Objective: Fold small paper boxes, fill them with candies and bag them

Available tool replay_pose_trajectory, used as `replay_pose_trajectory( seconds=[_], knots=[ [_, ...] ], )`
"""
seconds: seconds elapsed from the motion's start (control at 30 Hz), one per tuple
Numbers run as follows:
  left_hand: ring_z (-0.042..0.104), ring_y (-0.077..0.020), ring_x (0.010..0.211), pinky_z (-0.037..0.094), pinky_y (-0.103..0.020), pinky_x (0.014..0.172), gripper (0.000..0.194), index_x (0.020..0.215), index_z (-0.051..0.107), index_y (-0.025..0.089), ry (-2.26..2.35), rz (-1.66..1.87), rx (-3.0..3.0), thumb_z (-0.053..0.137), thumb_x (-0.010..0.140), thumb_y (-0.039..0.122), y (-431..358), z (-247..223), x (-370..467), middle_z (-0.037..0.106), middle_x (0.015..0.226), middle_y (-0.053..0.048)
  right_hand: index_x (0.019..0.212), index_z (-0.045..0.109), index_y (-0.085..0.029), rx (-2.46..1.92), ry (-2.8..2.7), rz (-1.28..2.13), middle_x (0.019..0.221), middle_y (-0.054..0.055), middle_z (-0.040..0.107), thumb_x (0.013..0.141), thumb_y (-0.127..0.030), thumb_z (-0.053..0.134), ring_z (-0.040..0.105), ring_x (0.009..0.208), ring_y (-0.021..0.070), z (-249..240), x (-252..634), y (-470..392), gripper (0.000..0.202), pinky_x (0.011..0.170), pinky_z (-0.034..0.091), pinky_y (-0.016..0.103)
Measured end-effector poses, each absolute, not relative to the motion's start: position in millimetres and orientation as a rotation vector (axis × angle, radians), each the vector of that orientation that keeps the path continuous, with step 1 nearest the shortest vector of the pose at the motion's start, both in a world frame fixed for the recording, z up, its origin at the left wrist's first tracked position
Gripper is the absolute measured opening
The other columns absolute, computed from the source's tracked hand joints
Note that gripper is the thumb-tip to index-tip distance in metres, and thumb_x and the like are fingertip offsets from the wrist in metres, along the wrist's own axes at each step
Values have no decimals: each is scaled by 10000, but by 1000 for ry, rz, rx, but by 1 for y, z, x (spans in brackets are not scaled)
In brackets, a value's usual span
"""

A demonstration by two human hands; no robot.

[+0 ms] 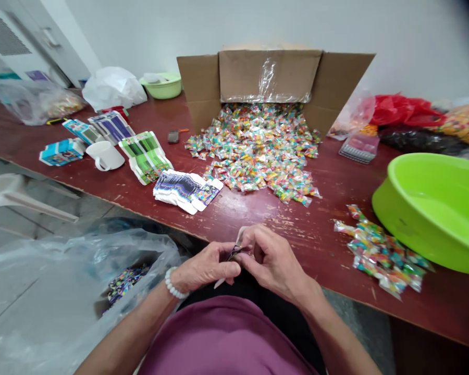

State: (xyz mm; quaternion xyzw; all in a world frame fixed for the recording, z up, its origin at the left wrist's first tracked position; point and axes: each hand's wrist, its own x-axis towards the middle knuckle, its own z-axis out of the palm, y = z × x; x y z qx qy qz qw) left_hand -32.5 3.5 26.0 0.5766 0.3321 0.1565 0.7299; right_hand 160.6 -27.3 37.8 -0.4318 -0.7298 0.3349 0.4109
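Observation:
Just off the table's front edge, my left hand [209, 268] and my right hand [271, 255] are both closed on a small printed carton [235, 252]. It shows mostly edge-on, with a white flap sticking up and dark print between the fingers. The fingers hide most of it. A stack of flat purple and white cartons [180, 188] lies fanned on the table ahead of my left hand. Beyond my hands, a large heap of wrapped candies [258, 151] spills from a cardboard box [269, 78] lying on its side.
At right, a green basin [426, 219] stands beside a smaller pile of candy packets [383, 255]. Green cartons [146, 156], a white mug [105, 156] and blue cartons [62, 152] sit at left. Below them, a clear plastic bag [62, 291] holds printed cartons [127, 284].

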Motion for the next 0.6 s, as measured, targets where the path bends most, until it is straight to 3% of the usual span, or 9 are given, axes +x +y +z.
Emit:
replay_pose_trajectory(
  seconds=[0.13,0.23,0.37,0.47,0.6],
  knots=[
    [492,-102,619,425,-203,569,347,988,690,149,744,298,1263,718,757,407,5,27,-33,586,729,0,898,503,-236,-1077,-1900,1096,816,-33,606,808,-142,586,541,638,118,40,170,-24,155,550,394,216],
    [506,-90,557,407,-196,530,317,900,678,138,728,222,1198,758,725,390,3,24,-32,589,660,8,931,500,-236,-1087,-1954,1202,715,-63,582,806,-148,607,513,587,112,37,173,-22,187,532,361,214],
    [589,-134,600,513,-267,576,333,855,652,127,826,287,1028,799,684,373,0,21,-27,627,721,-23,910,544,-225,-1163,-1769,1086,724,-42,593,833,-206,634,522,599,119,25,165,-25,121,563,403,232],
    [610,-158,625,550,-319,584,397,940,640,122,944,436,942,793,700,400,-1,19,-22,651,762,-49,1001,595,-214,-1311,-1479,866,826,11,619,806,-271,681,551,659,147,11,154,-27,220,608,459,268],
    [624,-156,646,542,-309,654,372,896,635,108,959,537,1000,757,748,426,0,15,-15,664,754,-56,815,609,-189,-1244,-1216,1258,676,-4,599,881,-426,593,568,557,144,-3,148,-24,247,532,485,264]
  ],
)
